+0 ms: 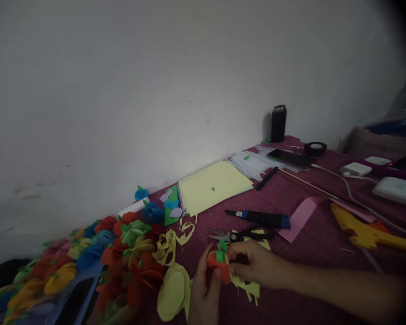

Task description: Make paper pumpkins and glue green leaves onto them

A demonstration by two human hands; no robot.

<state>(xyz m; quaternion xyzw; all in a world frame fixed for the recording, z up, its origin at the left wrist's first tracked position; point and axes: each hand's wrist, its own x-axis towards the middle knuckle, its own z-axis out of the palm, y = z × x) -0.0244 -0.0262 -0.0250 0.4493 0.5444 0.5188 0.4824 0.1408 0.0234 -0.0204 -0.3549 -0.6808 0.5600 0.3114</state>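
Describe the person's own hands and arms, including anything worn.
The bare left hand and bare right hand wear no gloves. The visible right forearm shows no sleeve, watch or bracelet; the left arm is out of frame. Dim blur hides finer markings.

No lettering, number or brand can be read anywhere. The cutter [265, 219] bears a small pale patch beside a blue band, too blurred to make out as print; the pale centre of the black tape roll [315, 148] and the faces of the white charger [356, 169] and white box [397, 190] give no legible marks either.
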